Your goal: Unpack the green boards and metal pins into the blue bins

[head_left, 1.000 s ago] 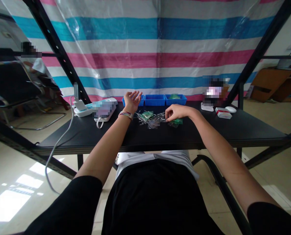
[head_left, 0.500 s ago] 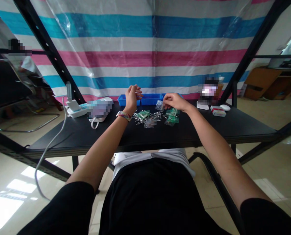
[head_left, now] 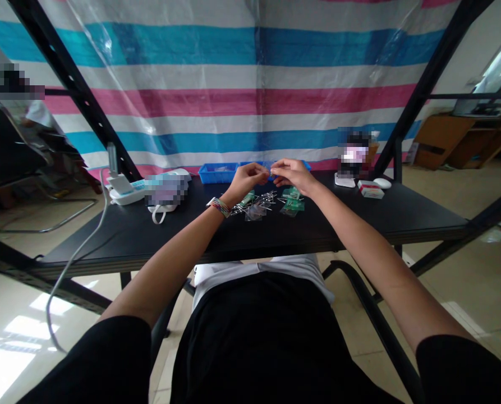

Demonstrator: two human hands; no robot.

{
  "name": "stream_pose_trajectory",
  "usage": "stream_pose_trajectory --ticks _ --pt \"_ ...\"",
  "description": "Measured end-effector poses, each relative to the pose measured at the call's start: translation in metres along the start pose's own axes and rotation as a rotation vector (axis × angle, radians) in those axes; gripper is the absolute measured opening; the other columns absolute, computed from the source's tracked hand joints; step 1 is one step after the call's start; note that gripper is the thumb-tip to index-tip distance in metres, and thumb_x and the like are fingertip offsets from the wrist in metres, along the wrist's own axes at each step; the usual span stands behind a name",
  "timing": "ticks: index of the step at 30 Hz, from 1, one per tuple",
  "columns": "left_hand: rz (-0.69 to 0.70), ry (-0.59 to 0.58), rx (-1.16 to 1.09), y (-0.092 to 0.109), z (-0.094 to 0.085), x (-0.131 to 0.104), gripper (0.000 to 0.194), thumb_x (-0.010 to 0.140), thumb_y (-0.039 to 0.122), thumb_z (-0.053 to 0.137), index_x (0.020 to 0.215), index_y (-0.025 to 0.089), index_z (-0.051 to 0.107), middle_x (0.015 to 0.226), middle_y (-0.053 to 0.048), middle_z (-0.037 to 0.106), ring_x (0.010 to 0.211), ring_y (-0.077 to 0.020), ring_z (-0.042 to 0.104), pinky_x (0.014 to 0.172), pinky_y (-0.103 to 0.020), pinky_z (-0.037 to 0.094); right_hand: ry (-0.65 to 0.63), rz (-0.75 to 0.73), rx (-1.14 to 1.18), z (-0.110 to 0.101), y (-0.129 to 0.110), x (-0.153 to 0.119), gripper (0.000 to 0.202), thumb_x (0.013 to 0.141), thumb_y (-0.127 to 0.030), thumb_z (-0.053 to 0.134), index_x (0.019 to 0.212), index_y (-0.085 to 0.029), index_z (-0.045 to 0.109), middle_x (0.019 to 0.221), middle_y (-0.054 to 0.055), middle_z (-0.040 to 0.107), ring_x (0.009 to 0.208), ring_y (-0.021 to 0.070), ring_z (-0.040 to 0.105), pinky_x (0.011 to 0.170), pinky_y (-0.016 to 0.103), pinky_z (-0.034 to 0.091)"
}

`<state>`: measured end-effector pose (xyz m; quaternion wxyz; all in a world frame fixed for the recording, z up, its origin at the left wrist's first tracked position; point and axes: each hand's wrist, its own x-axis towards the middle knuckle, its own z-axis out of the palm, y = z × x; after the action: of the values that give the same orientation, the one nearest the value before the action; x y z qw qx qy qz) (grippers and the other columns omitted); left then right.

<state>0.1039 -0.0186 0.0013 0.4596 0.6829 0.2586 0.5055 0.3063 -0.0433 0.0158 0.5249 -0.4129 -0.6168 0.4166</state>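
Fingertip to fingertip, my left hand and my right hand are closed in a pinch over the table. Between them is a small clear plastic bag, mostly covered by the fingers. Just below lies a pile of thin metal pins or rods, with a clear bag at its front edge and a green packet partly behind my left wrist. Green packets lie in a second small heap under my right hand. Behind the hands stands a blue divided tray, with something clear in its left compartment.
On the left of the black table are a white power strip with a cable and a pouch with a white loop. A small red-and-white box and a white oval object lie right. A striped sheet hangs behind.
My left hand has come down and right from above the tray, its fingers closing at the bag. My right hand has stayed nearly in place, still pinching. The view has shifted slightly.
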Motion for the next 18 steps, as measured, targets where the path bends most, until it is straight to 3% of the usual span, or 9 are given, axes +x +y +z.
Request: stream_pose_trajectory --ticks 3,8,10,13,18 --pt "-0.007 0.006 0.045 -0.002 0.0 -0.001 0.039 0.081 0.048 0.092 0.076 0.019 0.067 0.069 -0.002 0.069 0.065 -0.0139 0.066 0.068 -0.028 0.056 0.016 -0.027 -0.042 0.0 0.004 0.003 0.045 0.069 -0.049 0.102 0.087 -0.021 0.072 0.08 0.004 0.076 0.067 0.0173 0.07 0.063 0.031 0.064" --pt "-0.083 0.006 0.041 -0.01 -0.003 0.001 0.066 0.093 0.075 0.071 0.058 0.024 0.051 0.044 0.002 0.041 0.046 -0.0138 0.05 0.051 -0.029 0.045 0.105 -0.204 -0.169 0.0 0.007 0.005 0.045 0.071 -0.055 0.098 0.077 -0.021 0.069 0.078 0.005 0.074 0.066 0.0194 0.067 0.067 0.036 0.06" --pt "-0.13 0.001 -0.041 -0.011 -0.003 0.002 0.066 0.093 0.08 0.068 0.061 0.023 0.056 0.047 0.0 0.046 0.048 -0.0164 0.056 0.053 -0.031 0.048 0.102 -0.259 -0.243 0.002 0.007 0.003 0.043 0.074 -0.056 0.096 0.078 -0.02 0.072 0.078 0.006 0.073 0.069 0.0211 0.068 0.07 0.037 0.059" --pt "-0.196 -0.024 -0.088 -0.007 -0.004 0.003 0.063 0.091 0.08 0.071 0.072 0.02 0.067 0.059 -0.007 0.065 0.055 -0.0184 0.066 0.058 -0.031 0.053 0.071 -0.367 -0.371 0.004 0.007 -0.001 0.04 0.079 -0.056 0.093 0.084 -0.02 0.078 0.085 0.007 0.074 0.077 0.0222 0.069 0.076 0.037 0.057" --pt "-0.205 -0.049 -0.022 -0.002 -0.003 0.0 0.042 0.089 0.054 0.082 0.082 0.013 0.076 0.074 -0.009 0.076 0.063 -0.0144 0.069 0.067 -0.027 0.056 0.077 -0.515 -0.49 -0.002 0.015 0.004 0.035 0.085 -0.056 0.09 0.088 -0.022 0.084 0.103 0.008 0.073 0.08 0.0194 0.067 0.076 0.035 0.058"
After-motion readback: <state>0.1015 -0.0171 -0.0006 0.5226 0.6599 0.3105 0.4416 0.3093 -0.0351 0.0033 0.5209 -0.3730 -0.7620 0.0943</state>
